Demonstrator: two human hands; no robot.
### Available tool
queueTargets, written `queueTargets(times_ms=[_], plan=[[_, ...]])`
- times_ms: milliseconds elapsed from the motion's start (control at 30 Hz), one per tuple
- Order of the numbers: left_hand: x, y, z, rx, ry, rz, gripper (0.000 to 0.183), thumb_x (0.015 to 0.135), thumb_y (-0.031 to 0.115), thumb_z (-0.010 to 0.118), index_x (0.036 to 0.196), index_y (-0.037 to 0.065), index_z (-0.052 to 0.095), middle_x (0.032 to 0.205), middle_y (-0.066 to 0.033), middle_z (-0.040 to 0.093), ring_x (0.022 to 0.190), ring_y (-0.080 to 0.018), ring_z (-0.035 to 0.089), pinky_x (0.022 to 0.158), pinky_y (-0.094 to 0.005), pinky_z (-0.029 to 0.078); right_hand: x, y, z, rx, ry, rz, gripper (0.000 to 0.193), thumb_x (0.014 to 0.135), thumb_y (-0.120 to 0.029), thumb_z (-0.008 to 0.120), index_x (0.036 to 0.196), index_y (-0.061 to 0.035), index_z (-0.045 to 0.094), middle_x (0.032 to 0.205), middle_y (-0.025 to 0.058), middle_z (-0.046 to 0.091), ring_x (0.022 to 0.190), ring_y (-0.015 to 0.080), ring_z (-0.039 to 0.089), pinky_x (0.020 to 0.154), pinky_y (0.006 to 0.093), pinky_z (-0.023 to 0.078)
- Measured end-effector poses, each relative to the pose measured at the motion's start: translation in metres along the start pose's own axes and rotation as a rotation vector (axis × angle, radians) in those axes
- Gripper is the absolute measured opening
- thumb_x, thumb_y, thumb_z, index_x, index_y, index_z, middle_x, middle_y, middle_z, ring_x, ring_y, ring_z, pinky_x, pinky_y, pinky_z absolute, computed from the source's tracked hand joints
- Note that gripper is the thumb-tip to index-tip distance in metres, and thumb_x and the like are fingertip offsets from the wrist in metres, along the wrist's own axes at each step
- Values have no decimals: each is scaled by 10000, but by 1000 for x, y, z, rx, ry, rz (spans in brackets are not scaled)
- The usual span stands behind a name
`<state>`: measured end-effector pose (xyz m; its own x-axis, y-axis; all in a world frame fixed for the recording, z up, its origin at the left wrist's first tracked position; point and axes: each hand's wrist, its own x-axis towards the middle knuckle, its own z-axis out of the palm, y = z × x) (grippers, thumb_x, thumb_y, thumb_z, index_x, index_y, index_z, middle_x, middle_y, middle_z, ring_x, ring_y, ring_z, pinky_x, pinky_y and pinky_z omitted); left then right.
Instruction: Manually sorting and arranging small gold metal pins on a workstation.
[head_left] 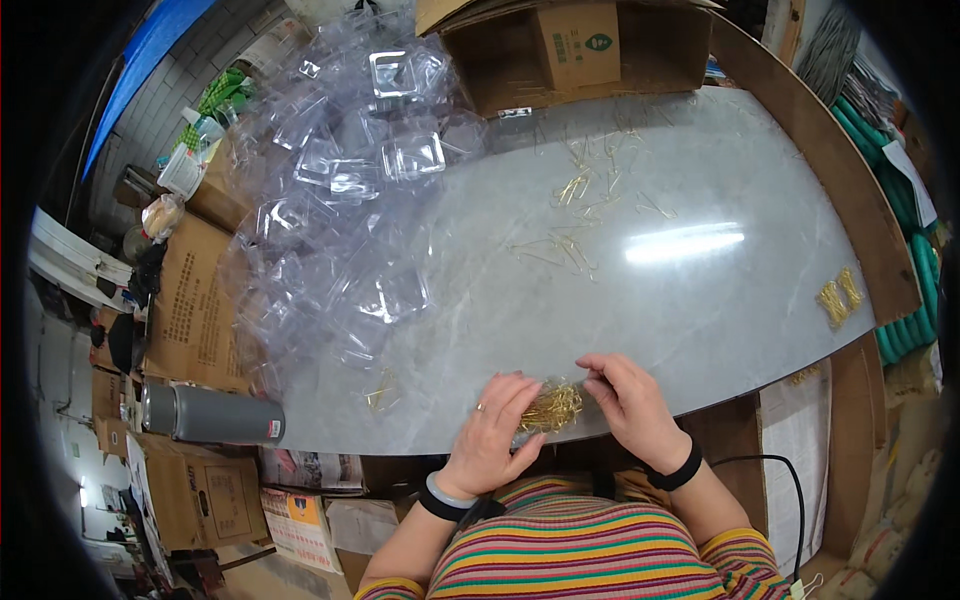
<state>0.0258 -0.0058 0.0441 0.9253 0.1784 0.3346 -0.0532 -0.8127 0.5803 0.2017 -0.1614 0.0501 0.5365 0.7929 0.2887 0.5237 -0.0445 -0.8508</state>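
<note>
At the near edge of the table, a bundle of gold wire hooks (553, 408) lies between my two hands. My left hand (492, 432) is closed round its left side, fingers over the top and thumb on the near side. What looks like clear plastic shows under the bundle by that thumb. Close to the bundle's right end, my right hand (628, 402) has its fingers bent and drawn together; whatever they may pinch is too small to make out. A few loose gold hooks (380, 390) lie left of my left hand.
Clear plastic packages (340, 180) pile up on the left. Loose gold hooks (575, 185) are scattered farther back, and two hook bundles (832, 302) lie at the right edge. A grey bottle (225, 414) lies on the left, an open cardboard box (490, 60) stands behind.
</note>
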Motion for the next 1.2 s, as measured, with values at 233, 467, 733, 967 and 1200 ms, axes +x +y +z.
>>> queueTargets(times_ms=[233,467,733,967,1200], plan=[[1,0,1,40,-4,30,672,823,143,731,1419,-7,457,1381,-205,500,1321,-426,470,1157,-543,357,4,0,-1,82,-100,48,276,921,-21,650,1195,-34,619,934,158,675,849,340,660,762,415,532],[-2,-3,4,1,36,39,703,813,134,736,1431,-8,434,1391,-209,490,1322,-423,466,1165,-535,351,3,-11,13,100,-72,150,191,935,-15,646,1125,-30,652,912,133,669,796,257,654,728,348,522],[-8,-8,7,-85,141,-27,701,809,135,762,1423,-4,453,1373,-207,511,1304,-422,481,1133,-502,387,-15,-40,-4,-90,-100,142,217,893,-67,731,1093,-27,655,897,108,655,683,212,628,647,323,527],[-6,-7,6,-70,121,4,708,792,148,794,1408,-1,479,1362,-191,525,1286,-403,503,1084,-480,429,-25,-26,19,-15,142,198,217,885,-45,742,1085,-19,665,889,119,693,732,198,673,667,302,545],[-7,-6,8,-48,135,-24,682,824,164,778,1411,-4,474,1352,-191,525,1290,-408,499,1068,-474,442,-16,-26,12,10,145,201,173,876,-110,767,1010,-32,690,860,100,675,694,200,655,622,309,518]])
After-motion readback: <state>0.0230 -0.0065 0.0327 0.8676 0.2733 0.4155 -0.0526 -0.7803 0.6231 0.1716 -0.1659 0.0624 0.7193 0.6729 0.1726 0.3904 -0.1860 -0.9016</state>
